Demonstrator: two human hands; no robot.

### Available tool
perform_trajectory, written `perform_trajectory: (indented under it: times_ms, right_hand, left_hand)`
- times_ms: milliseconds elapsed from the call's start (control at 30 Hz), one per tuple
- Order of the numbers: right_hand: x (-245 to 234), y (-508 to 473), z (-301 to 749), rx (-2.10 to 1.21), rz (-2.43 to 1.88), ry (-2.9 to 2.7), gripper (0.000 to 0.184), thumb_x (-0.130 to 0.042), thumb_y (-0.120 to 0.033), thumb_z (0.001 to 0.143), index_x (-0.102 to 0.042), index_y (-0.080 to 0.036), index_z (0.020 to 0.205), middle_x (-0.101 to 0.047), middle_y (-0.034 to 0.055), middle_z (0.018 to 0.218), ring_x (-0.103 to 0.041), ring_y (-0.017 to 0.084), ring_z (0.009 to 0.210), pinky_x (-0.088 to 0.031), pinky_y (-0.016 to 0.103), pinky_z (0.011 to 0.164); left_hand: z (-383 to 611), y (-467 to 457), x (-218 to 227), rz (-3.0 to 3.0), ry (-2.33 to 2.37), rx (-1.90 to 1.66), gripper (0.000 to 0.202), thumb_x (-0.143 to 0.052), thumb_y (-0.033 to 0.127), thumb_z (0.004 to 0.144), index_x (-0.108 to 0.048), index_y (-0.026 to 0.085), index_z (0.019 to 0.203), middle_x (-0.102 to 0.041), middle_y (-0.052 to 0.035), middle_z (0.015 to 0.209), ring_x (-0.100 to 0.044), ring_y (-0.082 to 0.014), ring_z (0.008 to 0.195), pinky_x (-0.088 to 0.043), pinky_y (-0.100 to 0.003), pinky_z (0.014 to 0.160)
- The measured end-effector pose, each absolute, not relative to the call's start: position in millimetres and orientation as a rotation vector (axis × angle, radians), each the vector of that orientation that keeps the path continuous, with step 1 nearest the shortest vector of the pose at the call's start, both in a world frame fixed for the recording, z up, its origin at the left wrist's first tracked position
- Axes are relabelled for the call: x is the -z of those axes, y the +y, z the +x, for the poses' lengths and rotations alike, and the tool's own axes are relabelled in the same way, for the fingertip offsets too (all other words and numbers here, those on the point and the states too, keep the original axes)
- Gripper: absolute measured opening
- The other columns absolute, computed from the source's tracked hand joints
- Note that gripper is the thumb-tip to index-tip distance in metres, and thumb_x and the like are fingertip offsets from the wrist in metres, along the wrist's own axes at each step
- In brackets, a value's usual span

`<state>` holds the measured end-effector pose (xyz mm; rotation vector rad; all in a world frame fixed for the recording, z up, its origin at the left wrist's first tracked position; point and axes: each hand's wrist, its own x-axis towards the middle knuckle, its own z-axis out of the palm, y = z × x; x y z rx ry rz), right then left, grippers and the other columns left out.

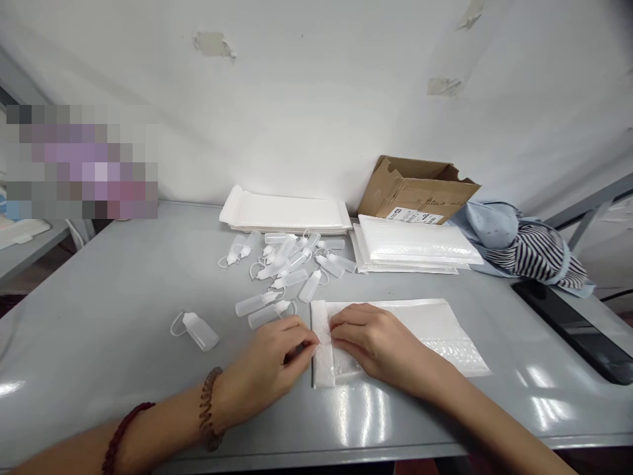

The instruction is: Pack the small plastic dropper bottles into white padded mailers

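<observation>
While the envelope (435, 330) lies flat on the grey bench (123, 290), both hands meet at its folded flap (322, 349), in the one head view. The left hand (277, 359) is curled, its fingertips on the flap's outer edge; whether the thumb grips underneath I cannot tell. The right hand (376, 343) rests palm down, fingers spread loosely and pressing the envelope just beside the flap, clasping nothing.

Just beyond the left hand lie two small plastic bottles (262, 309), and another bottle (200, 330) sits further out to that hand's left. A heap of bottles (291, 258) lies beyond both hands, with a stack of envelopes (287, 212) behind it. Beyond the right hand are a second stack (415, 245) and a cardboard box (415, 188). Bundled clothes (529, 247) and a dark phone (576, 330) lie well off to its right.
</observation>
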<state>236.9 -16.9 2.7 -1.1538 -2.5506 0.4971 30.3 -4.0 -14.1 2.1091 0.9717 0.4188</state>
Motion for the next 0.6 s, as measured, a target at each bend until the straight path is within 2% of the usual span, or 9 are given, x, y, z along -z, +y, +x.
perform_trajectory:
  times_ms: [100,200,267,367,467,600]
  right_hand:
    - [-3,-17,238,-0.482,-1.171,-2.541,0.022,-0.047,-0.007,0.087,-0.066,-0.017,0.088,-0.067,0.0057,0.091,-0.062,0.016,0.084,-0.049,0.026,0.073]
    - [-3,-18,236,-0.430,-1.215,-2.582,0.022,-0.046,-0.006,0.086,-0.064,-0.016,0.089,-0.066,0.0055,0.086,-0.062,0.016,0.079,-0.049,0.026,0.070]
    - [-3,-18,233,-0.325,-1.248,-2.603,0.021,-0.045,-0.007,0.087,-0.063,-0.015,0.093,-0.065,0.0073,0.088,-0.061,0.017,0.077,-0.049,0.027,0.068]
    - [-1,-19,229,-0.148,-1.183,-2.621,0.022,-0.044,-0.006,0.086,-0.060,-0.011,0.101,-0.063,0.0124,0.102,-0.060,0.021,0.089,-0.050,0.032,0.073]
    - [-1,-19,227,-0.192,-1.060,-2.677,0.026,-0.044,-0.004,0.086,-0.059,-0.011,0.106,-0.064,0.0110,0.106,-0.059,0.020,0.098,-0.048,0.033,0.083]
    - [-3,-20,228,-0.183,-1.052,-2.765,0.027,-0.043,-0.007,0.090,-0.055,-0.009,0.113,-0.064,0.0109,0.112,-0.058,0.020,0.103,-0.047,0.034,0.087]
  left_hand:
    - [29,-7,21,2.258,0.875,-0.500,0.021,-0.042,0.016,0.090,-0.064,0.018,0.091,-0.058,-0.0025,0.087,-0.054,-0.0110,0.067,-0.044,-0.022,0.061]
    - [29,-9,25,2.455,0.829,-0.537,0.024,-0.038,0.015,0.093,-0.062,0.016,0.089,-0.057,-0.0048,0.093,-0.055,-0.0123,0.070,-0.048,-0.025,0.063]
    - [30,-10,25,2.602,0.791,-0.602,0.024,-0.039,0.013,0.093,-0.062,0.014,0.085,-0.057,-0.0083,0.100,-0.057,-0.0165,0.083,-0.051,-0.028,0.069]
    - [32,-9,25,2.798,0.691,-0.750,0.025,-0.039,0.008,0.091,-0.063,0.010,0.085,-0.061,-0.0127,0.102,-0.055,-0.0231,0.103,-0.052,-0.035,0.086]
    - [33,-11,27,2.972,0.572,-0.829,0.023,-0.041,0.005,0.090,-0.064,0.003,0.090,-0.066,-0.0150,0.093,-0.061,-0.0233,0.097,-0.053,-0.034,0.089]
    - [30,-18,28,3.185,0.424,-0.830,0.021,-0.045,0.001,0.085,-0.064,-0.003,0.092,-0.069,-0.0218,0.095,-0.064,-0.0273,0.094,-0.053,-0.037,0.088]
